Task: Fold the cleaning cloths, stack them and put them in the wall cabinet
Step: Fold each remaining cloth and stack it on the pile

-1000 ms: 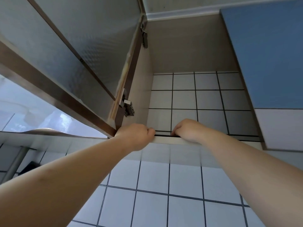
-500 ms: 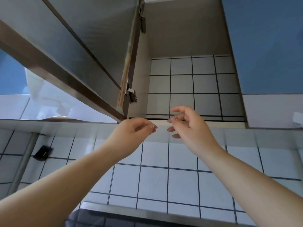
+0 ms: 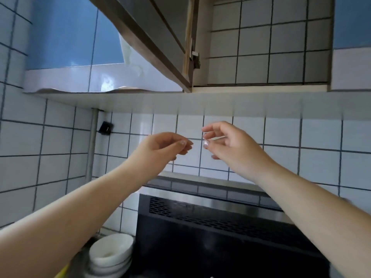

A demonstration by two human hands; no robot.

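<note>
My left hand point(image 3: 162, 147) and my right hand point(image 3: 226, 145) hang in the air near each other, fingers loosely curled and half open, and both hold nothing. The wall cabinet point(image 3: 259, 88) is above them, its door point(image 3: 160, 35) swung open up and to the left. I cannot see the cleaning cloths. Below my left arm stands a stack of white bowls point(image 3: 110, 255).

I see both forearms bare, no sleeves; nails on my right hand point(image 3: 230, 145) look glossy, perhaps polished.
</note>
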